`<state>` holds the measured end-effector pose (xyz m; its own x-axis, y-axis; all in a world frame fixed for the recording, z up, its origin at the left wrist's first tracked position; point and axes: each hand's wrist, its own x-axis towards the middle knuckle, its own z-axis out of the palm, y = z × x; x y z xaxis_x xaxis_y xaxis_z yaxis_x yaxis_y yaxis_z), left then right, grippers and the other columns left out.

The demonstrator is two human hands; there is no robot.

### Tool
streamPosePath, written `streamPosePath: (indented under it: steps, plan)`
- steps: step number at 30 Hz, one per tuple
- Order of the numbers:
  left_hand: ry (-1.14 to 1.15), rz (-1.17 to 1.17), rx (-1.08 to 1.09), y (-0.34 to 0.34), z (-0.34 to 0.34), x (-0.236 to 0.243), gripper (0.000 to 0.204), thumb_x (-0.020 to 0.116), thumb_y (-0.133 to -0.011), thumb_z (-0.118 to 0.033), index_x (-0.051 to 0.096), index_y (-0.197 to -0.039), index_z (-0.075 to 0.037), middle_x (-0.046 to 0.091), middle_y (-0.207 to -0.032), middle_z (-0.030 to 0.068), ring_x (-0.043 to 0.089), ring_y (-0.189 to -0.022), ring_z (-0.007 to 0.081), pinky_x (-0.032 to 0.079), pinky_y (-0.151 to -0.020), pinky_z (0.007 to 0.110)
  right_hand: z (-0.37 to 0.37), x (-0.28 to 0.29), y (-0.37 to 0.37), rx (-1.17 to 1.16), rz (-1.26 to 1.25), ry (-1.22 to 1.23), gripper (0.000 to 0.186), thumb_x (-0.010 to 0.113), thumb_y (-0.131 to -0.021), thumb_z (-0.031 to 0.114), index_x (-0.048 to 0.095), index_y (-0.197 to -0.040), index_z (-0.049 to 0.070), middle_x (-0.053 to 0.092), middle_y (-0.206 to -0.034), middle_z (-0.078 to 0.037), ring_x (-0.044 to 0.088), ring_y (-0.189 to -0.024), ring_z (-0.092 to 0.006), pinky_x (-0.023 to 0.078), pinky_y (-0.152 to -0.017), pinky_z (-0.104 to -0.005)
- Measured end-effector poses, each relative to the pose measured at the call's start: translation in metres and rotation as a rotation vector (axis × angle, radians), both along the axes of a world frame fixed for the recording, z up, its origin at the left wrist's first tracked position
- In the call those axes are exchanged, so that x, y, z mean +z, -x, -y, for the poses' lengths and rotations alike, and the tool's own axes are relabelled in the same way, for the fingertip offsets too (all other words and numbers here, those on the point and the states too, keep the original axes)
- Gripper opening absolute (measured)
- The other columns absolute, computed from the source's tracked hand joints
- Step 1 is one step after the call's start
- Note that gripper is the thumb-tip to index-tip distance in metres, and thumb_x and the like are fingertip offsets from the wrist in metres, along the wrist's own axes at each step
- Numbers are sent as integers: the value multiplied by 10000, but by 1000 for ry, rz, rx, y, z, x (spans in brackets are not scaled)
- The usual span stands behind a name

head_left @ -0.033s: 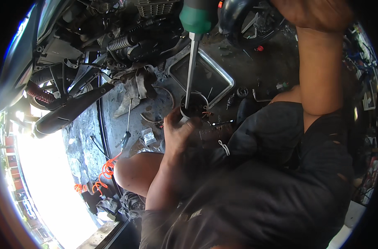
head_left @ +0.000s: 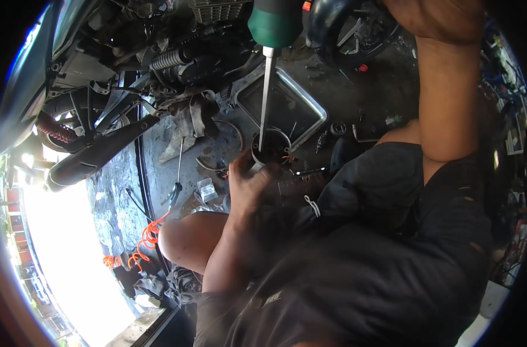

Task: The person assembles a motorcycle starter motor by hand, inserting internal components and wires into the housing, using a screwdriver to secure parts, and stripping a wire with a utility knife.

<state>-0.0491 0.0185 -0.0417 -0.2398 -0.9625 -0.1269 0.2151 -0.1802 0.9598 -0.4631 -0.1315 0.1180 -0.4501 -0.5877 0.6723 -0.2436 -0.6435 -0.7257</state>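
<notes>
My left hand (head_left: 249,188) is closed around a round metal housing (head_left: 278,151) with a dark interior, held low in the middle. A screwdriver stands in it, its long steel shaft (head_left: 267,98) tilted slightly, with the tip inside the housing. Its green and black handle (head_left: 275,26) runs out of the top edge. My right hand (head_left: 434,17) is raised at the top right, to the right of the handle; its fingers are cut off by the edge, so what they hold cannot be seen.
A motorcycle (head_left: 182,69) fills the upper left, a loose wheel (head_left: 327,46) the top. A steel-rimmed tray (head_left: 304,95), small scattered parts (head_left: 337,128), a grey rag (head_left: 188,121), another long screwdriver (head_left: 175,191) and an orange coiled hose (head_left: 150,234) lie on the floor.
The green handle and my right hand have shifted very slightly; otherwise the two frames look alike.
</notes>
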Motion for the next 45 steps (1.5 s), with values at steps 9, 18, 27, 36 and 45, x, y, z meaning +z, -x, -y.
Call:
streamPosePath:
  steps: [9, 18, 27, 36, 45]
  plan:
    - [30, -25, 0, 0, 1, 0, 439, 736, -722, -238, 665, -1051, 46, 692, -861, 79, 639, -756, 132, 508, -713, 269, -7, -8, 4, -6, 14, -7, 466, 652, -884, 102, 490, -1321, 88, 563, -1270, -144, 600, -1079, -271, 497, -930, -416]
    - [17, -3, 36, 1, 0, -1, 449, 734, -722, -238, 664, -1060, 48, 693, -883, 72, 627, -784, 126, 502, -739, 269, -7, -23, 0, 6, 47, -23, 463, 660, -879, 89, 502, -1313, 83, 575, -1265, -140, 611, -1072, -259, 505, -925, -403]
    - [157, -12, 147, -18, 10, 31, 469, 748, -718, -199, 651, -1100, 56, 705, -925, 77, 640, -855, 123, 497, -801, 261, -16, -42, 0, 37, 54, -55, 459, 668, -873, 76, 515, -1306, 79, 587, -1259, -136, 623, -1065, -248, 513, -920, -391]
    - [169, -173, 294, -22, 20, 7, 344, 715, -785, -171, 653, -1042, 49, 697, -884, 79, 637, -805, 136, 487, -736, 255, -35, -37, -40, 157, -78, -62, 456, 676, -867, 63, 527, -1298, 74, 599, -1254, -132, 634, -1059, -237, 521, -915, -379]
    - [413, -504, 715, -74, 27, 24, 317, 555, -910, -104, 546, -1180, 63, 642, -1064, 158, 656, -951, 251, 541, -851, 368, -56, -201, -237, 1019, -962, -458, 566, 658, -817, -3, 533, -1341, 170, 529, -1398, -69, 525, -1271, -281, 427, -1068, -398]
